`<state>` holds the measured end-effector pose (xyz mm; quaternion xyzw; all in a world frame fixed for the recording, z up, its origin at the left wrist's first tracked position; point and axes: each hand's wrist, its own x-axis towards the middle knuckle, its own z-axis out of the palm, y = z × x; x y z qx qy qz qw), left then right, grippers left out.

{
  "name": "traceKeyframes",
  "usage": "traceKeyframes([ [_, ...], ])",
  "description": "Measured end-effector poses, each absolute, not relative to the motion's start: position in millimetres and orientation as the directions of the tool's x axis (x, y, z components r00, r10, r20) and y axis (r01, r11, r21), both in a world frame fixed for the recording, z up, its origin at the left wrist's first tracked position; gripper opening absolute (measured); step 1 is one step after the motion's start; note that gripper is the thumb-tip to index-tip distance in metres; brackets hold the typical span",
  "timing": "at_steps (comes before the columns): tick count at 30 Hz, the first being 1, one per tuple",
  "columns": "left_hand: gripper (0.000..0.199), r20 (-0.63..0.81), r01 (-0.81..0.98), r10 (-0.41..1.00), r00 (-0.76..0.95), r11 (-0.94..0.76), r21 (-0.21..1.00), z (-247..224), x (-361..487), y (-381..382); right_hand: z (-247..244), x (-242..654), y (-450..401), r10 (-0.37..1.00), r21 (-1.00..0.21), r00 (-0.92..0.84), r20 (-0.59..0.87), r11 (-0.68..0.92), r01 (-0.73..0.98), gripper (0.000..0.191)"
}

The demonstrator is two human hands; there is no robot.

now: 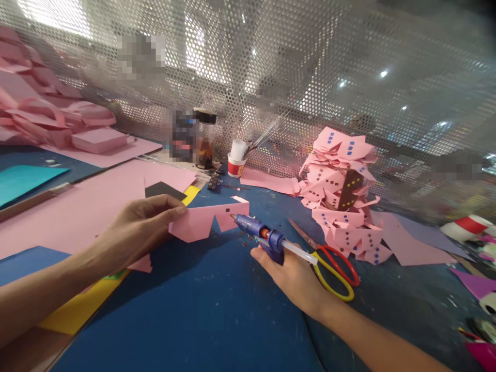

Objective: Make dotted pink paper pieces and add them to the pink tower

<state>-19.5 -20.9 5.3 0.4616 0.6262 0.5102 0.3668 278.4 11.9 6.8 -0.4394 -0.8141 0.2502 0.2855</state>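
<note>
Pink paper cutout (194,225) with notched, angled lower edges, held above a blue surface (186,315) near the middle of the view. The left hand (141,225) pinches its left end between thumb and fingertips, nearly closed. One small dark square shows close to the cutout's right end.

The right hand (298,281) is wrapped around a blue hot glue gun (253,226), its fingers mostly hidden by the tool. The nozzle points left at the cutout, right by the dark square; whether it touches the paper is unclear. A whitish glue stick (300,252) juts from the back of the gun, over the right hand.

Scissors (321,249) with red and yellow handles lie just beyond the right hand. Behind them rises a heaped pile of pink pieces (344,201), many marked with small blue, brown or yellow squares. Farther back stand a red and white paper cup (235,166) and a dark-lidded jar (205,144), in front of a perforated metal screen (240,67). At left, large pink sheets (96,201) spread out, with a yellow sheet (85,310) partly under the left forearm.
</note>
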Motion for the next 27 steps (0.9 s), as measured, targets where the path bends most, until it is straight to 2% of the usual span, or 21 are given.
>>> traceKeyframes([
  [4,0.033,-0.025,0.135,0.956,-0.291,0.067,0.989,5.4,-19.8,-21.0,5.9,278.2,12.1,0.857,-0.647,-0.452,0.246,0.493,0.582,0.036],
  [17,0.035,0.030,0.228,0.948,-0.316,0.046,0.973,13.4,-15.5,-19.7,7.7,278.4,12.2,0.861,-0.657,-0.466,0.203,0.473,0.588,0.038],
  [27,0.034,-0.016,0.135,0.948,-0.317,0.061,0.989,11.7,-13.6,-20.7,3.2,279.4,13.5,0.863,-0.653,-0.459,0.210,0.474,0.591,0.037],
])
